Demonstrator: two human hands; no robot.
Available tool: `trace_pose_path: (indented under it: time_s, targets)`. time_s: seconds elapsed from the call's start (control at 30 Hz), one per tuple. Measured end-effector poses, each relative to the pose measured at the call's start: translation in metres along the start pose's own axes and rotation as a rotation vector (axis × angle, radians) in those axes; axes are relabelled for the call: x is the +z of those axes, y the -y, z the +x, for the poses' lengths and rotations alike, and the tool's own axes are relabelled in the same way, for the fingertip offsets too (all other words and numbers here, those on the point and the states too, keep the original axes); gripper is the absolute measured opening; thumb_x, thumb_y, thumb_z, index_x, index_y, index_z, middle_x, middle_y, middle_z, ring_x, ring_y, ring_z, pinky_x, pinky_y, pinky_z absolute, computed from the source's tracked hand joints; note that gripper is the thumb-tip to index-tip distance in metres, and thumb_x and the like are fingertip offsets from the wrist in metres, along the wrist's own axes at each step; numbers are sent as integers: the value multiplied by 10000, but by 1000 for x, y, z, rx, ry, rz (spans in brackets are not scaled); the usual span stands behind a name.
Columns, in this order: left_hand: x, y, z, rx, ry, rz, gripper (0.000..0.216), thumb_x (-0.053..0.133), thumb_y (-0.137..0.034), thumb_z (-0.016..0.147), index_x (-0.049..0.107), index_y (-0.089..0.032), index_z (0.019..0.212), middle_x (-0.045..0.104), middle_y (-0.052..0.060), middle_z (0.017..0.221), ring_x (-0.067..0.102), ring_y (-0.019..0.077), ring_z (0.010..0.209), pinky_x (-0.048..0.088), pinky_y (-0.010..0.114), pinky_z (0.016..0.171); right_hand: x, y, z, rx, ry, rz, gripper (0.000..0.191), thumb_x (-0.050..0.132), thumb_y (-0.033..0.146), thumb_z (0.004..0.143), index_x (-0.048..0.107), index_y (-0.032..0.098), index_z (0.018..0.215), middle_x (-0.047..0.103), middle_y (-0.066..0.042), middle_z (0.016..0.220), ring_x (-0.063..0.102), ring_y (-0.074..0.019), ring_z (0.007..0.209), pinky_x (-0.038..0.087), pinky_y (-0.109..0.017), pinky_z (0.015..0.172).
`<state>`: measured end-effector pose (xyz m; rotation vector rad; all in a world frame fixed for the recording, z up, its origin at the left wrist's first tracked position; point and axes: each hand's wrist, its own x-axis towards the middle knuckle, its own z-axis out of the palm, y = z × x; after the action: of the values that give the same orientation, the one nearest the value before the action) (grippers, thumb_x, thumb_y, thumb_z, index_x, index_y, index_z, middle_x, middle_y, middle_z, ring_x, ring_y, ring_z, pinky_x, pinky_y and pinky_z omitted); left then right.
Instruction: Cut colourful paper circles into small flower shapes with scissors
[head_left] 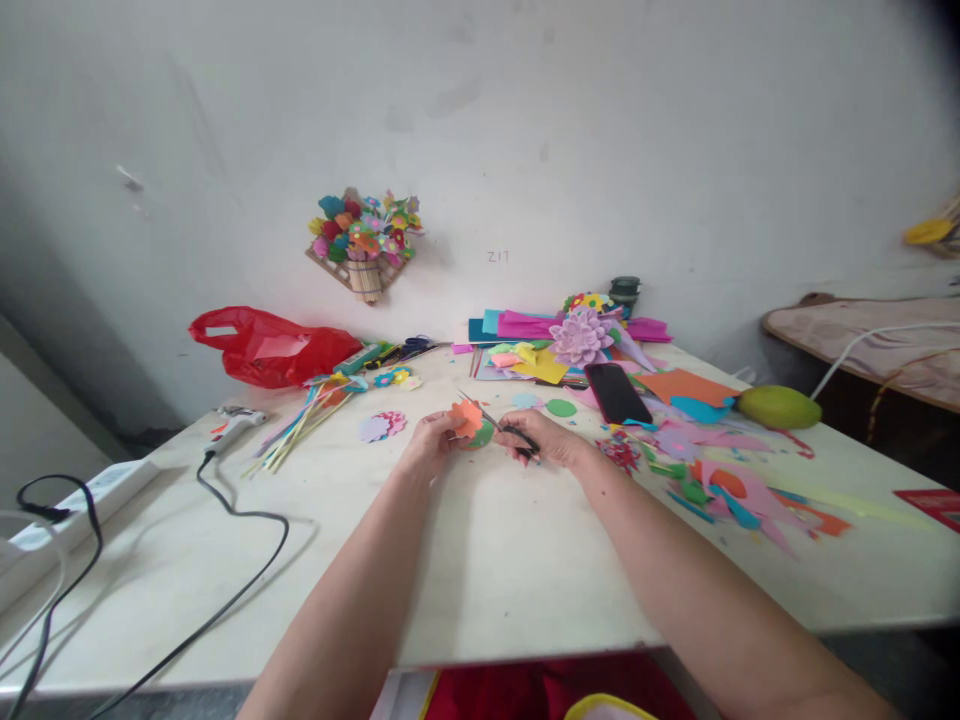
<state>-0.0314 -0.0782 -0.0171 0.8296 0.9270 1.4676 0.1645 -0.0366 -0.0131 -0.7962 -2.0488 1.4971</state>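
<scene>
Between the fingertips of my left hand (435, 443) is an orange scalloped flower cutout (469, 418), held just above the table. My right hand (544, 440) grips black-handled scissors (523, 440), and their blades point up and left close to the edge of the orange cutout. Below the cutout a green round piece (484, 434) shows in part. A stack of lilac and pink scalloped cutouts (383, 427) lies left of my left hand. Beyond my right hand rest a green disc (560, 408) and a pale blue one (526, 400).
A glue gun (238, 430) with its black cord lies left, near a white power strip (82, 505). Behind are thin sticks (309, 432) and a red plastic bag (274, 347). On the right are a phone (616, 394), a green mango-like fruit (778, 407) and coloured scraps (739, 500).
</scene>
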Motion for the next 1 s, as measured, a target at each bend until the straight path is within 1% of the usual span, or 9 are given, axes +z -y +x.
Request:
trace_pose_path:
  time_s: [0.23, 0.43, 0.6, 0.73, 1.0]
  targets:
    - [1, 3, -2, 0, 84, -1, 91, 651, -111, 606, 645, -100, 697, 665, 65, 663, 614, 149, 587, 517, 258, 535, 4, 5, -1, 12, -18, 50, 249, 604, 382, 728, 521, 147, 725, 560, 32, 518, 476, -58, 349, 231, -160, 282]
    - [2, 4, -3, 5, 102, -14, 82, 656, -109, 594, 634, -115, 673, 662, 51, 666, 595, 134, 568, 490, 243, 508, 11, 9, -1, 12, -22, 104, 276, 638, 384, 719, 496, 149, 688, 551, 36, 499, 478, -54, 340, 217, -143, 264]
    - [5, 3, -4, 10, 143, -23, 100, 665, -106, 588, 626, -115, 679, 653, 42, 662, 576, 122, 554, 465, 238, 505, 14, 11, -1, 51, -39, 144, 269, 644, 368, 727, 493, 149, 689, 547, 34, 490, 475, -51, 339, 224, -138, 266]
    - [7, 3, -6, 3, 131, -26, 99, 671, -99, 580, 596, -125, 639, 642, 31, 653, 574, 121, 559, 471, 248, 531, 17, 15, -1, 70, -72, 142, 267, 667, 354, 710, 493, 152, 701, 539, 38, 480, 472, -55, 336, 209, -141, 262]
    - [10, 1, -7, -27, 120, -47, 93, 636, -82, 598, 617, -117, 682, 650, 49, 685, 586, 129, 589, 491, 253, 559, 20, 19, -3, 57, -93, 137, 269, 656, 368, 717, 503, 148, 699, 534, 36, 483, 464, -53, 335, 211, -143, 271]
